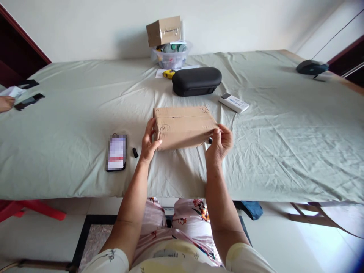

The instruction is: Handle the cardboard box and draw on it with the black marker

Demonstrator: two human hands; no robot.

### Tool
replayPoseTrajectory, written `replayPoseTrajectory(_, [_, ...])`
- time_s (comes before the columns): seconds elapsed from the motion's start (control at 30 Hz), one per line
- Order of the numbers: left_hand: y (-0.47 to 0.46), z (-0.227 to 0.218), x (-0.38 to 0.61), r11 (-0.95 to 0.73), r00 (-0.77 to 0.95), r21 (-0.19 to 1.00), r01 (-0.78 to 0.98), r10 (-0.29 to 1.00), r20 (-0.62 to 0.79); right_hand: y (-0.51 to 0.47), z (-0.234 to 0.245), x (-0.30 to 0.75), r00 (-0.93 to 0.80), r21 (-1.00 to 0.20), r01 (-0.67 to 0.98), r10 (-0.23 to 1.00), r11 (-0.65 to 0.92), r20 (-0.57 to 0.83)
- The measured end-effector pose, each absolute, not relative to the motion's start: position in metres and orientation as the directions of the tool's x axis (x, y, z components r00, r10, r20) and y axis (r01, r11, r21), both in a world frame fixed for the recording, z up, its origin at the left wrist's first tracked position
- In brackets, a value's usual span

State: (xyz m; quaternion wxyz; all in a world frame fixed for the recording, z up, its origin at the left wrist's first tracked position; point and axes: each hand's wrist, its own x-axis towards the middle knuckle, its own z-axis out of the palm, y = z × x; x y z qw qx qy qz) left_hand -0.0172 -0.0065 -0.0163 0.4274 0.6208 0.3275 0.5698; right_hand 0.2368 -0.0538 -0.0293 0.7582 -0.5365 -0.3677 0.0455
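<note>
A taped brown cardboard box (183, 127) lies on the table's pale green sheet (85, 106), in front of me. My left hand (149, 142) grips the box's near left corner, thumb on the front face and fingers on the left end. My right hand (220, 142) is closed at the box's near right corner, fingertips pinching its edge; a small black object (210, 140) shows just beside those fingers. A phone (116, 152) and a small black cap-like piece (135, 152) lie left of my left hand.
Behind the box sit a black zip case (196, 81), a white remote-like device (233, 103), a yellow tape measure (169, 73), and a clear tub (170, 57) with another cardboard box (164, 30) on top. Another person's hand (6, 103) and phones (29, 101) are far left.
</note>
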Motion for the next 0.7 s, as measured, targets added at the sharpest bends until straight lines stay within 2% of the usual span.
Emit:
replayPoseTrajectory(0.2, [-0.009, -0.011, -0.011, -0.372, -0.022, 0.92, -0.125, 0.928, 0.372, -0.054, -0.027, 0.227, 0.694, -0.887, 0.173, 0.585, 0.428, 0.419])
replayPoseTrajectory(0.43, [-0.003, -0.018, -0.008, -0.27, -0.236, 0.956, -0.115, 0.942, 0.238, -0.05, -0.037, 0.222, 0.597, -0.932, 0.265, 0.717, 0.247, 0.36])
replayPoseTrajectory(0.47, [-0.001, -0.021, -0.009, -0.239, -0.245, 0.969, -0.068, 0.945, 0.216, -0.05, -0.038, 0.223, 0.584, -0.931, 0.309, 0.734, 0.193, 0.346])
replayPoseTrajectory(0.53, [0.001, -0.025, -0.01, -0.146, -0.243, 0.979, 0.146, 0.953, 0.178, -0.051, -0.041, 0.225, 0.558, -0.909, 0.412, 0.772, 0.06, 0.303])
replayPoseTrajectory(0.6, [0.001, -0.027, -0.012, -0.053, -0.242, 0.922, 0.384, 0.958, 0.156, -0.052, -0.043, 0.226, 0.537, -0.859, 0.508, 0.804, -0.066, 0.255])
replayPoseTrajectory(0.7, [-0.002, -0.027, -0.013, 0.003, -0.254, 0.843, 0.538, 0.954, 0.159, -0.052, -0.049, 0.226, 0.525, -0.773, 0.611, 0.818, -0.171, 0.234])
